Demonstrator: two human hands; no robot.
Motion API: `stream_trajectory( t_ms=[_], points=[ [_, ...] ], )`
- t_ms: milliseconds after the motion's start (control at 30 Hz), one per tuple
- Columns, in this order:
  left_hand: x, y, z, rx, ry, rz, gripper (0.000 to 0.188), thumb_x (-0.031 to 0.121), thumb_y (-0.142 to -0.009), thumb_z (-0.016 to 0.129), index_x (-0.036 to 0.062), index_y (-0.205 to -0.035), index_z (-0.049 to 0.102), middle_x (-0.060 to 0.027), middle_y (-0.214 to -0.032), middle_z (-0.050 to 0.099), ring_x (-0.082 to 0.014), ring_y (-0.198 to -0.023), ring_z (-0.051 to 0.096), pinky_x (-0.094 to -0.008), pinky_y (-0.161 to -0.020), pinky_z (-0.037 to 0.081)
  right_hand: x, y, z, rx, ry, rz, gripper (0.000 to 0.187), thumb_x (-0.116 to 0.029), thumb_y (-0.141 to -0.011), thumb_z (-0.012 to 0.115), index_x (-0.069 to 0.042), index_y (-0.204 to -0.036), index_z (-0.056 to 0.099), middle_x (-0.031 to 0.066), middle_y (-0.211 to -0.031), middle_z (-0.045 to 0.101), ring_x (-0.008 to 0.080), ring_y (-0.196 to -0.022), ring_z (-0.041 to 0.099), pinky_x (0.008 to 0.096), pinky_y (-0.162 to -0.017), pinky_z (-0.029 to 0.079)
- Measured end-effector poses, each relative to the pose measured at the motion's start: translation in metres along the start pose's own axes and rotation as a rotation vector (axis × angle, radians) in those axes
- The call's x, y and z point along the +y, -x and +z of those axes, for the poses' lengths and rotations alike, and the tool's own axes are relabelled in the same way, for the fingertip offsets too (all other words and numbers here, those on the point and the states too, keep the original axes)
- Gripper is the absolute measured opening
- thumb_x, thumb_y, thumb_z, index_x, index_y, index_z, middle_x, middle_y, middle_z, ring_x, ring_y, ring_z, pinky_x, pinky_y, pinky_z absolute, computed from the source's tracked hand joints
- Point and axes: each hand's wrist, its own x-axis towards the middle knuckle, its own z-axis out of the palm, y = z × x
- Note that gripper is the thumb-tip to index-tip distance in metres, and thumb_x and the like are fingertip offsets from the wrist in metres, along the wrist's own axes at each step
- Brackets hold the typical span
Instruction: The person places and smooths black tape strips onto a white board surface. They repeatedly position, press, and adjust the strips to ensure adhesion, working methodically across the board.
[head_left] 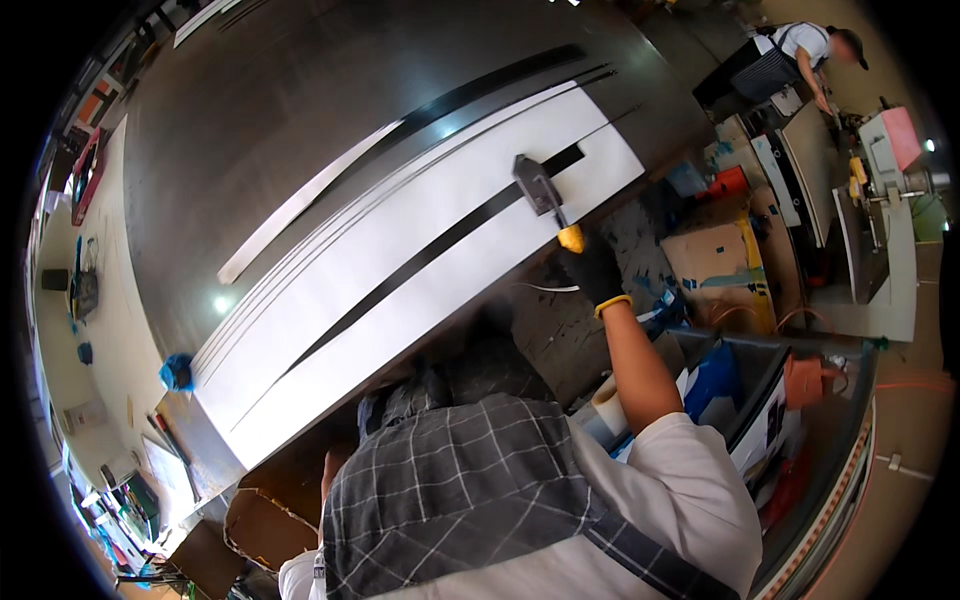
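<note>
My right hand, in a dark glove with a yellow cuff, is closed round a dark grey hand tool with a yellow end. The tool's exact kind is unclear. Its grey head lies over a long white sheet, beside a narrow dark gap that runs along the sheet. Several thin dark lines follow the sheet's far side. Only a sliver of my left forearm shows beside the checked apron; the left hand is lost in the dark by the table edge.
The sheet lies on a large dark table. Beyond it rest a pale strip and a dark strip. A blue roll sits at the left corner. Cardboard boxes stand right. Another person works at the far right.
</note>
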Motion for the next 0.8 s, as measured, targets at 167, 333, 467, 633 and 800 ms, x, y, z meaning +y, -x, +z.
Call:
stream_trajectory(
  t_ms=[167,333,467,633,800],
  points=[
    [0.085,0.008,0.051,0.018,-0.027,-0.012,0.041,0.042,-0.089,0.058,0.0057,-0.102,0.071,-0.0196,-0.107,0.069,-0.0369,-0.105,0.064,-0.0453,-0.089,0.050,0.084,-0.110,-0.052,0.081,-0.125,0.051,0.039,-0.030,-0.076,0.072,-0.002,-0.102,0.063,0.0181,-0.090,0.068,0.0352,-0.085,0.065,0.0428,-0.076,0.052],
    [0.137,0.027,0.095,0.014,-0.015,-0.032,0.041,0.042,-0.090,0.058,0.0062,-0.103,0.071,-0.0192,-0.108,0.069,-0.0368,-0.105,0.063,-0.0456,-0.089,0.051,0.195,-0.215,-0.091,-0.009,-0.528,0.448,0.039,-0.027,-0.078,0.071,-0.002,-0.106,0.063,0.0133,-0.092,0.067,0.0296,-0.085,0.065,0.0374,-0.076,0.052],
    [0.161,0.032,0.118,0.016,-0.016,-0.036,0.041,0.043,-0.090,0.057,0.0066,-0.103,0.071,-0.0188,-0.109,0.068,-0.0368,-0.105,0.063,-0.0458,-0.089,0.051,0.206,-0.251,-0.112,0.345,-0.036,0.164,0.045,-0.024,-0.078,0.072,-0.004,-0.117,0.059,0.0170,-0.112,0.064,0.0309,-0.102,0.062,0.0382,-0.087,0.050],
    [0.175,0.024,0.142,0.015,-0.026,-0.029,0.041,0.043,-0.090,0.057,0.0071,-0.104,0.071,-0.0183,-0.110,0.068,-0.0367,-0.105,0.063,-0.0461,-0.089,0.051,0.093,-0.257,-0.118,0.227,0.364,-0.460,0.043,-0.025,-0.078,0.074,-0.011,-0.115,0.060,0.0143,-0.114,0.064,0.0329,-0.107,0.061,0.0427,-0.092,0.049],
    [0.187,0.003,0.178,0.032,-0.060,-0.002,0.040,0.043,-0.091,0.057,0.0077,-0.104,0.071,-0.0178,-0.111,0.068,-0.0366,-0.105,0.063,-0.0463,-0.089,0.051,0.036,-0.294,-0.105,-0.227,0.706,-0.768,0.027,-0.019,-0.074,0.073,-0.012,-0.099,0.066,0.0118,-0.099,0.065,0.0308,-0.096,0.063,0.0429,-0.084,0.051]
  ],
)
